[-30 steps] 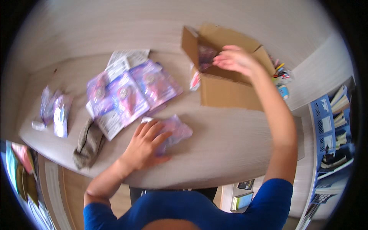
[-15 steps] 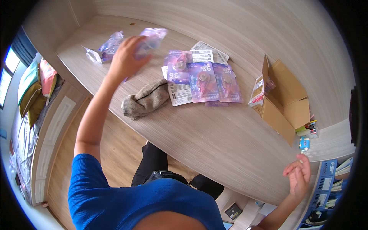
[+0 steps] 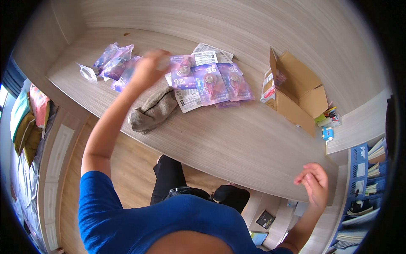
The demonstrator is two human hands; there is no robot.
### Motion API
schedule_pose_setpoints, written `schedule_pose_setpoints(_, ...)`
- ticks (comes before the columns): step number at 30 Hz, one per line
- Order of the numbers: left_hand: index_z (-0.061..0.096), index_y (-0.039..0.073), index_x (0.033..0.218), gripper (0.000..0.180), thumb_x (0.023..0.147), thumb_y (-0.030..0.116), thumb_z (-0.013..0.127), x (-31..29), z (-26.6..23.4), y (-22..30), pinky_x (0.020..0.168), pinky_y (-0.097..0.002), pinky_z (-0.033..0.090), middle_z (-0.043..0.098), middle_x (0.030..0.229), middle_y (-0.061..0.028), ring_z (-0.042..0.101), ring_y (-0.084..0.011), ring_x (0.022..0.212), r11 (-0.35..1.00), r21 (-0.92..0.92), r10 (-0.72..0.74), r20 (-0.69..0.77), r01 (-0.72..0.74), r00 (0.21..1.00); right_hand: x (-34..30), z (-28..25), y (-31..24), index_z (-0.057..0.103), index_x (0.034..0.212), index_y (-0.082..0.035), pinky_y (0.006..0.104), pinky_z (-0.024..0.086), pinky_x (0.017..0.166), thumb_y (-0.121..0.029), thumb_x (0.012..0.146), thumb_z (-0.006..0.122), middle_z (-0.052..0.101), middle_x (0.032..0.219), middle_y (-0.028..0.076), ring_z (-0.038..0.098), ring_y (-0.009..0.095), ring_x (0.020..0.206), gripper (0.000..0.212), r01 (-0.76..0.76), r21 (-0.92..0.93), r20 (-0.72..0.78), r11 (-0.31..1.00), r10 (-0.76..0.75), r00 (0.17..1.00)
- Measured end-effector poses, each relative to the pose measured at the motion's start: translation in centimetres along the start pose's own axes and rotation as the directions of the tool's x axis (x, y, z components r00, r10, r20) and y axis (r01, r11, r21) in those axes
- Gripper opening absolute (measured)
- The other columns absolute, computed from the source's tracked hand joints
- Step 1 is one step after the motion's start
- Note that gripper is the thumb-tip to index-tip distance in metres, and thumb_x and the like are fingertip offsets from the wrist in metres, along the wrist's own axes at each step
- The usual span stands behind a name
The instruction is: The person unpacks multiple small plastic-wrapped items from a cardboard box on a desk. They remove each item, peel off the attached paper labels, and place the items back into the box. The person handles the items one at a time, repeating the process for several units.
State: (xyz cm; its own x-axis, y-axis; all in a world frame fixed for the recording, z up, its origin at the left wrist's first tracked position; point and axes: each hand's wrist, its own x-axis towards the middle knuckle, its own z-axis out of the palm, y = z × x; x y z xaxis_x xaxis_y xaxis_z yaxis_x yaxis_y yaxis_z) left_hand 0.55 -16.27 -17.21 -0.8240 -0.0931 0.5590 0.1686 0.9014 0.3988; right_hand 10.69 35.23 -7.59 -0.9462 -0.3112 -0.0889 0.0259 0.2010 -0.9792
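My left hand (image 3: 149, 71) is over the desk between two groups of purple packs, its fingers blurred by motion. Whether it holds anything I cannot make out. Just right of it, several carded correction tape packs (image 3: 210, 84) overlap, some face up and some showing white printed backs. Left of the hand lies a loose pile of crumpled purple wrappers (image 3: 119, 63). A grey-brown fabric pouch (image 3: 153, 111) rests below the fingers, near the desk's front edge. My right hand (image 3: 315, 182) hangs above the desk's right end, fingers loosely bent and apart, with nothing in them.
An open cardboard box (image 3: 292, 106) stands on the desk (image 3: 237, 144) at right, with something purple inside. Behind it are a pen holder (image 3: 332, 117) and a small blue toy-like item (image 3: 327, 133). Blue file racks (image 3: 358, 169) stand at far right; a bed with cushions (image 3: 25, 127) is at left.
My left hand has moved right, away from the wrapper pile; the purple wrapper it carried now lies there. My head view has shifted slightly. The right hand stays raised, its fingers a little more bent.
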Motion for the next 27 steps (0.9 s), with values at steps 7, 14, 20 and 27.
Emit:
schedule_pose_setpoints(7,0.044,0.016,0.130,0.068,0.071,0.032,0.075,-2.2,8.7,9.2,0.104,-0.0446,0.031,0.038,0.135,-0.0215,0.032,-0.0390,0.129,0.960,0.062,0.233,0.358,-0.272,0.904,0.8,3.5,1.6,0.053,0.107,0.003,0.0316,0.051,0.076,-0.006,0.088,0.051,0.064,0.086,0.016,0.063,0.021,0.081,0.021,-0.062,0.020,0.293,0.998,0.054,0.955)
schedule_pose_setpoints(14,0.057,0.007,0.118,0.037,0.082,0.013,0.062,-0.6,8.1,6.5,0.099,-0.0402,0.039,0.050,0.126,-0.0193,0.045,-0.0335,0.121,0.876,-0.441,0.323,0.237,-0.194,0.916,-1.1,3.1,3.4,0.053,0.108,0.004,0.0317,0.050,0.078,-0.004,0.091,0.049,0.063,0.090,0.015,0.062,0.020,0.085,0.020,-0.101,0.090,0.360,0.991,0.062,0.931)
schedule_pose_setpoints(20,0.056,0.008,0.120,0.037,0.087,-0.005,0.047,-3.9,1.6,13.6,0.092,-0.0358,0.044,0.049,0.130,-0.0176,0.050,-0.0302,0.117,0.754,-0.590,0.160,-0.262,-0.290,0.952,0.1,6.5,5.4,0.049,0.117,0.003,0.0337,0.050,0.083,-0.008,0.094,0.047,0.061,0.101,0.016,0.061,0.022,0.093,0.026,0.063,0.185,0.274,0.981,-0.113,0.955)
schedule_pose_setpoints(27,0.062,0.008,0.112,0.049,0.069,-0.014,0.055,-11.2,0.5,19.8,0.102,-0.0490,0.034,0.040,0.137,-0.0162,0.036,-0.0379,0.128,0.638,-0.359,0.669,-0.180,-0.682,0.721,1.4,11.6,3.3,0.042,0.126,0.002,0.0307,0.048,0.086,-0.011,0.093,0.049,0.056,0.114,0.011,0.056,0.015,0.102,0.036,0.056,0.581,0.135,0.812,-0.163,0.977)
